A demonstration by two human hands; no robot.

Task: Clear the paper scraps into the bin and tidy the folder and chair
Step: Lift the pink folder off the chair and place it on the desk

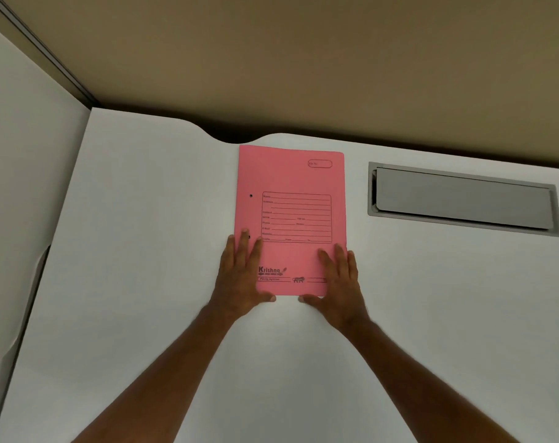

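**Squaring the folder on the desk**

Spreading wide and white, the desk (pixel 143 251) carries everything here, its far edge curving in a notch just beyond the folder's top-left corner; no paper scraps, bin or chair show in this view, so how far that part of the task stands cannot be told. Right of the folder, well apart from it, a grey cable hatch (pixel 463 199) sits recessed in the desk with its flap down. The pink folder (pixel 291 180) lies flat and closed, printed cover up, long sides running away from the person, top edge near the desk's far rim; it looks to be parked at the back to leave the working area free. The left hand (pixel 239 276) lies flat over the folder's near-left corner, fingers spread and pointing away, thumb hooked along the near edge; the right hand (pixel 338 279) mirrors it on the near-right corner. Neither pinches anything; both press palm-down, probably to slide and straighten the folder evenly.
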